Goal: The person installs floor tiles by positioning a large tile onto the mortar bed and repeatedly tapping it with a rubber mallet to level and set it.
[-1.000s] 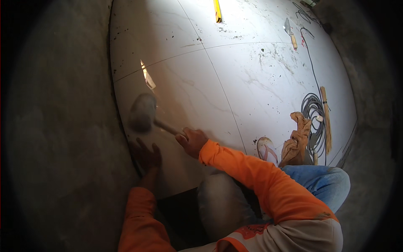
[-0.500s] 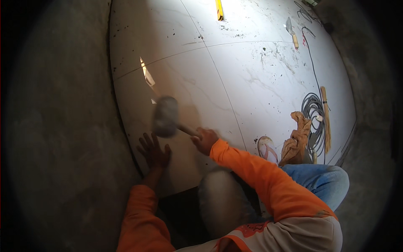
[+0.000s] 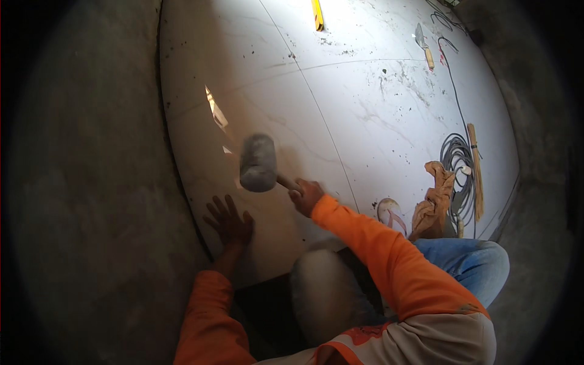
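Note:
My right hand [image 3: 307, 197] is wrapped round the wooden handle of a grey rubber mallet, whose bulky head [image 3: 258, 162] is held over a white marble-look floor tile [image 3: 316, 152]. Below and left of the head, my left hand [image 3: 230, 222] rests on that floor with its fingers spread and nothing in them, near the dark gap along the concrete wall [image 3: 97, 182]. Both my forearms are in orange sleeves, and my bent knees in jeans [image 3: 462, 267] fill the lower right. A narrow bright patch shines on the tiles above the mallet.
To my right lie a sandal [image 3: 388, 212], crumpled brown material [image 3: 433, 201], a coiled grey cable [image 3: 453, 146] and a straw broom [image 3: 476, 179]. Farther off are a trowel [image 3: 429, 56] and a yellow level [image 3: 318, 15]. A concrete wall [image 3: 529, 182] borders the right side.
My right hand has carried the mallet rightward, away from the left wall. My left hand has shifted a little rightward, fingers still spread. The things on the floor look unmoved.

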A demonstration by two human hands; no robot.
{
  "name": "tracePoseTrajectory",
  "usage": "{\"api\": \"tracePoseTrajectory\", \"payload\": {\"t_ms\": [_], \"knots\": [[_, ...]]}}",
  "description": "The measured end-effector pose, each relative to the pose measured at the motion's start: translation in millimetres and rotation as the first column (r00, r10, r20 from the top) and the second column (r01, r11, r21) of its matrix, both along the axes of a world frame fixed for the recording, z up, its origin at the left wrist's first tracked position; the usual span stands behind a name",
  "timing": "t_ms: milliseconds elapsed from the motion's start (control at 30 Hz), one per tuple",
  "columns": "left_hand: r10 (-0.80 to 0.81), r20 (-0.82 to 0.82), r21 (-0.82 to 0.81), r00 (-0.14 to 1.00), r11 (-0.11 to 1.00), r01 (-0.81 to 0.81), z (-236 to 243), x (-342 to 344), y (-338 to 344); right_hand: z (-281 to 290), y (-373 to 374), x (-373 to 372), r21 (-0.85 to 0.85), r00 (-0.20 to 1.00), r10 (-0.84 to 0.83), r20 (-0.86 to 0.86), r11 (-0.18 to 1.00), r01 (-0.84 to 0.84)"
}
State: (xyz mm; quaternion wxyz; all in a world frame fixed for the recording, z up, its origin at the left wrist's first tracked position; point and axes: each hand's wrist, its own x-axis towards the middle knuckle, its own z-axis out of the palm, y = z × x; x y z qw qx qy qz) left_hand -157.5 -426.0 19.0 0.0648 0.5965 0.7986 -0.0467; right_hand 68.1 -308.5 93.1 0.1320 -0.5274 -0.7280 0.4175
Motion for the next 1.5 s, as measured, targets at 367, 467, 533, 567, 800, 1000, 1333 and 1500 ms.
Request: {"api": "tracePoseTrajectory", "payload": {"t_ms": [367, 467, 533, 567, 800, 1000, 1333, 1500], "knots": [[-0.109, 0.020, 0.001, 0.994, 0.994, 0.109, -9, -18, 1, 18, 25, -15, -0.201, 0.983, -0.023, 0.182, 0.978, 0.060], [-0.157, 0.038, 0.022, 0.987, 0.988, 0.156, -4, 1, 14, -12, 22, 23, -0.137, 0.984, -0.070, 0.166, 0.986, 0.093], [-0.106, 0.035, -0.070, 0.994, 0.992, 0.108, 0, 4, 13, -14, 27, 20, -0.162, 0.959, -0.038, 0.282, 0.983, 0.087], [-0.100, 0.027, -0.082, 0.995, 0.991, 0.102, 3, -1, 9, 3, 26, 3, -0.181, 0.973, -0.040, 0.229, 0.980, 0.083], [-0.023, 0.109, -0.060, 0.994, 0.998, 0.030, 19, 16, 18, -2, 23, 0, -0.075, 0.971, -0.069, 0.227, 0.993, 0.088], [-0.218, 0.015, 0.006, 0.976, 0.976, 0.218, -9, 10, 12, 0, 33, -1, -0.168, 0.915, 0.050, 0.401, 0.986, 0.020], [-0.258, 0.135, -0.019, 0.957, 0.965, 0.263, 7, 3, 19, 22, 13, -10, -0.200, 0.975, -0.079, 0.209, 0.972, 0.121], [-0.280, 0.116, 0.006, 0.953, 0.959, 0.282, 0, 7, 21, 1, 26, -11, -0.072, 0.962, -0.128, 0.240, 0.986, 0.149]]}}
